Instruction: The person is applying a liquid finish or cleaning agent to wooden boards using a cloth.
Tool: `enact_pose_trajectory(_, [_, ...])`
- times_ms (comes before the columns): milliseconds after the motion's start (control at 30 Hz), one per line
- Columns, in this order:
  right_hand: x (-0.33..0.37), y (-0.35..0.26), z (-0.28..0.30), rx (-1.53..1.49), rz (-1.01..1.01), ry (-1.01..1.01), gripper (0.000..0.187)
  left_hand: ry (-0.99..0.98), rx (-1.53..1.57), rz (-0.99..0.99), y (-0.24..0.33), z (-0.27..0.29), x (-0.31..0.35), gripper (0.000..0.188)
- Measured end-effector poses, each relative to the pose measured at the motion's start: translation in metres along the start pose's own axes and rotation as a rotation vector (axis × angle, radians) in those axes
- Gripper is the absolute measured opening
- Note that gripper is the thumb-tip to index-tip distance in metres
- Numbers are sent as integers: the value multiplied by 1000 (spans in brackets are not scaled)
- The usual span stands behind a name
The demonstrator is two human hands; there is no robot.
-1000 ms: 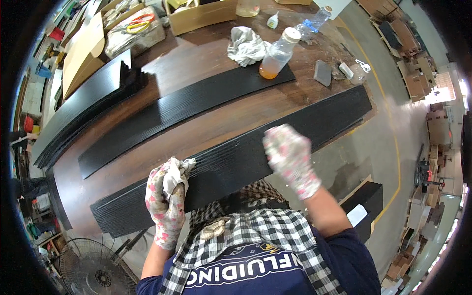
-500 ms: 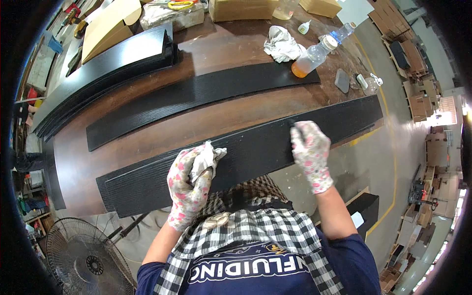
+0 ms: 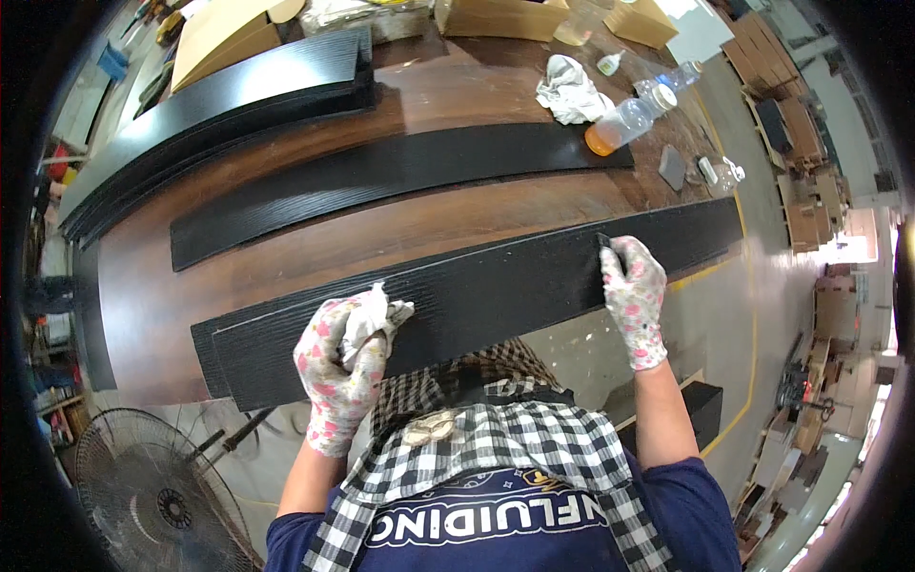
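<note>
Since the picture half a second back, the right hand (image 3: 632,297) has slid outward along the black board (image 3: 477,300), toward three o'clock, and now rests near that end. The left hand (image 3: 343,367) has also shifted, a little inward and up onto the near edge of the board.

Both hands wear flowered work gloves. The left one is closed in a loose fist round a crumpled white rag (image 3: 367,319), which pokes out above the knuckles and touches the board's face. The right one lies fingers down, curled over the far edge of the board; its fingertips seem to pinch a small dark thing, but I cannot tell what.

The board is long, dark and wood-grained, and lies across the near edge of the brown workbench (image 3: 400,224), from about eight o'clock to three o'clock, overhanging at the right end. A second black strip (image 3: 381,176) lies parallel beyond it, and a stack of black boards (image 3: 219,91) sits at eleven o'clock. At one o'clock there is a balled white cloth (image 3: 570,89) beside a plastic bottle (image 3: 620,122) with orange liquid. A floor fan (image 3: 157,496) stands at seven o'clock.

To wipe well, I judge that the rag should travel along the grain in long, even strokes. The right hand should press down firmly so the overhanging board does not tip or slide. Folding the rag to a clean face would avoid smearing.
</note>
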State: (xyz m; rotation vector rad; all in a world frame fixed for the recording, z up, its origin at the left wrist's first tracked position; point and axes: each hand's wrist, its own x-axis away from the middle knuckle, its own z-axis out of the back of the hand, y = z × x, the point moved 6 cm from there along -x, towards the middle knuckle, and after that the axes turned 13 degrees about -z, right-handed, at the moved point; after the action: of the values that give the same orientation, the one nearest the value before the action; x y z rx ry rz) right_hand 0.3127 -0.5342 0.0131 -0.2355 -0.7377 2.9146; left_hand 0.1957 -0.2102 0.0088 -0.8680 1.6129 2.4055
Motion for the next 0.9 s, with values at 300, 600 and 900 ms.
enact_pose_trajectory(300, [39,-87,-47,-62,368,-133,9,0,-27,-1,-10,7,3,29])
enact_pose_trajectory(600, [37,-80,-36,-66,316,-33,9,-1,-33,-51,-10,6,2,28])
enact_pose_trajectory(900, [35,-53,-35,-154,-191,-240,9,73,20,-16,-6,11,1,26])
